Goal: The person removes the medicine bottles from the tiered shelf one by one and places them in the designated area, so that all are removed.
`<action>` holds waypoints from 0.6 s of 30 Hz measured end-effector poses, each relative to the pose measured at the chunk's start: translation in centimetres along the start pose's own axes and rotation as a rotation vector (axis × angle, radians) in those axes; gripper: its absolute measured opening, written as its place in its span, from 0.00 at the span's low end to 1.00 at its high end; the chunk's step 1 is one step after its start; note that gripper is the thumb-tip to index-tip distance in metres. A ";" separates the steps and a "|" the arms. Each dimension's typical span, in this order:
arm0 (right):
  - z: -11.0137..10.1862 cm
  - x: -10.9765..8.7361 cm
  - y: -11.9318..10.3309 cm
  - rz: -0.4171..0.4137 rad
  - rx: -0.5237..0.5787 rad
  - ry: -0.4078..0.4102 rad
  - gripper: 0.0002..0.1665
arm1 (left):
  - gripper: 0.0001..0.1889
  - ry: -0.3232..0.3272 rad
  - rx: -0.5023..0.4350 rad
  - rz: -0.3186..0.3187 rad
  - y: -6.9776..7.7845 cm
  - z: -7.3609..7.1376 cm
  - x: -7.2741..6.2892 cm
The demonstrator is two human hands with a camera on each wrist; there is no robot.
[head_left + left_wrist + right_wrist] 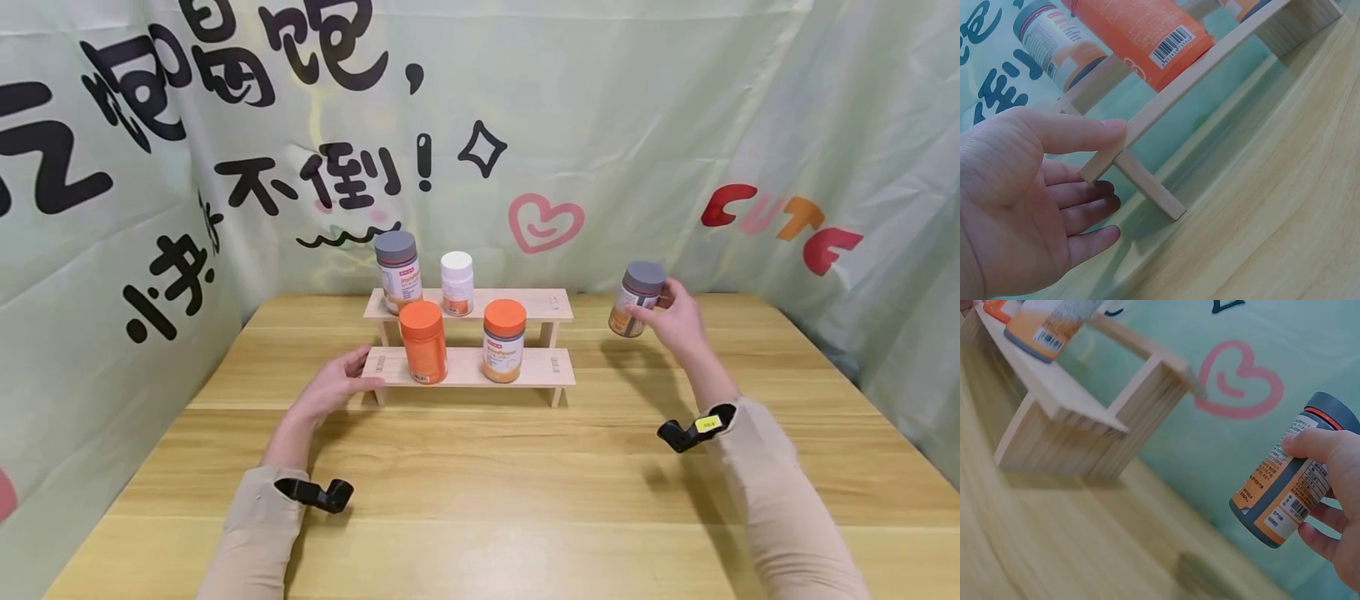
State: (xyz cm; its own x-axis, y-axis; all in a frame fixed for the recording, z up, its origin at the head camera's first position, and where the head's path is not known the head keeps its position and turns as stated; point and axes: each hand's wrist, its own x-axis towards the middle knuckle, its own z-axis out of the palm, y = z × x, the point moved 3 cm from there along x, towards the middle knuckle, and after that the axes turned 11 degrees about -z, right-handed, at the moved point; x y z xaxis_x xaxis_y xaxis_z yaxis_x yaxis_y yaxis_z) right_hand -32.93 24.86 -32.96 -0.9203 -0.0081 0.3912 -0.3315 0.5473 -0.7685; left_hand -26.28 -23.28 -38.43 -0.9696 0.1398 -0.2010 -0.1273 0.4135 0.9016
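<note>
My right hand (678, 321) grips a bottle with a grey lid (637, 300) above the table, right of a two-tier wooden shelf (465, 367). In the right wrist view the same grey-lidded bottle (1297, 475) is tilted, its label and barcode visible. At the shelf's left end, my left hand (341, 387) holds the lower board, thumb at its edge and fingers behind. Two orange-lidded bottles stand on this board: an all-orange one (425, 350) and a grey-and-orange one (502, 350). The upper board bears another grey-lidded bottle (399, 279) and a small white bottle (457, 287).
A wooden table (480, 483) lies under the shelf. Behind it hangs a pale green cloth (637, 125) with black writing and a pink heart (546, 223). Each wrist wears a black camera, and both arms have beige sleeves (780, 492).
</note>
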 end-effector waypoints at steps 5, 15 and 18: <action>0.7 -0.2 1.3 0.024 0.003 0.012 0.42 | 0.42 0.000 0.000 -0.005 0.0 0.0 0.0; 2.1 -0.3 3.1 0.022 0.014 0.001 0.37 | 0.41 -0.005 -0.010 0.010 -0.1 0.0 0.2; 2.4 -0.3 3.5 0.015 0.032 0.001 0.36 | 0.41 -0.002 -0.003 0.006 -0.1 0.0 0.2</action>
State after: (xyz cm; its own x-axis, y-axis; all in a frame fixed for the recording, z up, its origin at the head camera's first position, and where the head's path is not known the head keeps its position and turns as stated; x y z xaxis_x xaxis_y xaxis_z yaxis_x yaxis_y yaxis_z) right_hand -34.32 24.76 -37.01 -0.9249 0.0009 0.3803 -0.3243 0.5203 -0.7900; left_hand -26.47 -23.33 -38.59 -0.9698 0.1442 -0.1965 -0.1222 0.4097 0.9040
